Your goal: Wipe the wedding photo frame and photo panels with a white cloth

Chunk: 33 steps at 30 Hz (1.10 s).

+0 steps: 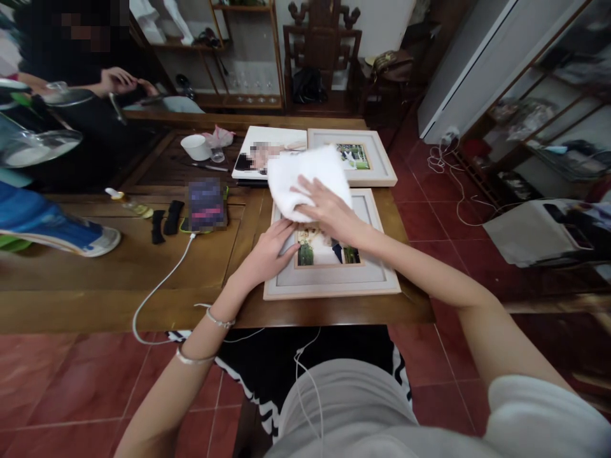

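Note:
A picture frame [334,289] with a pale wooden border and a wide mat lies flat near the table's front edge, a photo [329,254] in its middle. My right hand [329,207] holds a folded white cloth [310,172] over the frame's far part, its fingers spread across the cloth. The cloth hides the top of the photo and overlaps the things behind. On the frame's left side rests my left hand [274,251], thumb apart from the fingers, its fingertips at the cloth's lower edge.
Behind are a second framed photo [382,159] and a white photo panel [245,152]. Leftward lie a phone [206,205] on a charging cable [162,286], black straps [165,221], a dropper bottle [131,202], a white cup [195,147] and a blue package [48,216]. Another person's hand [119,81] is far left.

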Tool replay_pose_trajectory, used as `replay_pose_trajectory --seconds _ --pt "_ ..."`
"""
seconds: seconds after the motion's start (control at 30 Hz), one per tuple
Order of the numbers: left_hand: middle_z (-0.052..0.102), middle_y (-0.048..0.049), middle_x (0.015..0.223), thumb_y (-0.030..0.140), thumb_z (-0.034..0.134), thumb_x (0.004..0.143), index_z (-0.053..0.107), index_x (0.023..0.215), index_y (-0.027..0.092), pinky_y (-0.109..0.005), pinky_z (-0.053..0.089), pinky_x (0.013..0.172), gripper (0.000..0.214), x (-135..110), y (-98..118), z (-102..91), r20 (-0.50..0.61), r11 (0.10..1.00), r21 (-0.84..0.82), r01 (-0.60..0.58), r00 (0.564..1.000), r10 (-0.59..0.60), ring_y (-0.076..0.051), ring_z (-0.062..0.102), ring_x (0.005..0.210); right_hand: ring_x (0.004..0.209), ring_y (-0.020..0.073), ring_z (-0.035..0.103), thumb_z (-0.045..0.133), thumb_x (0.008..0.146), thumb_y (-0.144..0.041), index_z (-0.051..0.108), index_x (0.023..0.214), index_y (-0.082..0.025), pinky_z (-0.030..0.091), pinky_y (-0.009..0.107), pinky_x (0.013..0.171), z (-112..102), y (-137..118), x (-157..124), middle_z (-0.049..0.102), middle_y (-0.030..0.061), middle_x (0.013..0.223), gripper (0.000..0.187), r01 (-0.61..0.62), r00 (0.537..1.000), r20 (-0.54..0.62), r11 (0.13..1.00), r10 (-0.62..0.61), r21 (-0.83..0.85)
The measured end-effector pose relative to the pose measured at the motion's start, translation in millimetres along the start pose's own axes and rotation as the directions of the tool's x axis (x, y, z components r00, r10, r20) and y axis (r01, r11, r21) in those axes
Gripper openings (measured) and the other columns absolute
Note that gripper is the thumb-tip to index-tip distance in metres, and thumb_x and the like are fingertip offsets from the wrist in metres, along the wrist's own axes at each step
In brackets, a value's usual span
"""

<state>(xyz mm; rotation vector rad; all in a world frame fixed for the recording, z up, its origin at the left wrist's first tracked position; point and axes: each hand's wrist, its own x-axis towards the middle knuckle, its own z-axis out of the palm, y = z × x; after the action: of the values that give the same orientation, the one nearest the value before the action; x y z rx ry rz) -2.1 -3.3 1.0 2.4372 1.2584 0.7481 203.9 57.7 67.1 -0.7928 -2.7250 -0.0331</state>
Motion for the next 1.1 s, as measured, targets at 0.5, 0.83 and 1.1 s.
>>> replay_pose_trajectory --seconds 0.5,0.83,1.1 --pt "0.035 -0.0143 0.153 0.036 0.047 0.096 0.033 0.148 0.018 -0.052 0.029 0.115 0.057 -2 -1 2.4 0.005 0.999 -0.025 0.032 0.999 -0.032 -0.028 0.031 0.142 0.128 0.0274 0.051 0.037 0.062 0.014 0.068 0.106 -0.018 0.044 0.037 0.094 -43 36 -61 0.070 0.0108 0.111 0.063 -0.275 0.909 0.301 0.958 0.288 -0.084" --pt "0.038 -0.0160 0.151 0.036 0.047 0.096 0.036 0.146 0.014 -0.049 0.028 0.117 0.056 0 1 1.1 -0.016 1.000 0.003 0.013 1.000 -0.013 -0.027 0.032 0.142 0.126 0.0340 0.048 0.042 0.069 0.010 0.068 0.107 -0.014 0.037 0.049 0.099 -40 -3 -83 0.061 0.0177 0.126 0.052 -0.212 0.915 0.273 0.931 0.296 -0.298" --pt "0.039 -0.0165 0.151 0.036 0.047 0.096 0.038 0.145 0.014 -0.050 0.029 0.116 0.055 -1 1 0.7 -0.021 1.000 0.005 0.011 1.000 -0.011 -0.027 0.033 0.141 0.071 0.0166 0.063 0.044 0.064 -0.001 0.066 0.089 -0.022 0.045 0.026 0.068 -107 -10 -102 0.067 -0.0011 0.078 0.038 -0.299 0.947 0.155 0.947 0.281 0.115"
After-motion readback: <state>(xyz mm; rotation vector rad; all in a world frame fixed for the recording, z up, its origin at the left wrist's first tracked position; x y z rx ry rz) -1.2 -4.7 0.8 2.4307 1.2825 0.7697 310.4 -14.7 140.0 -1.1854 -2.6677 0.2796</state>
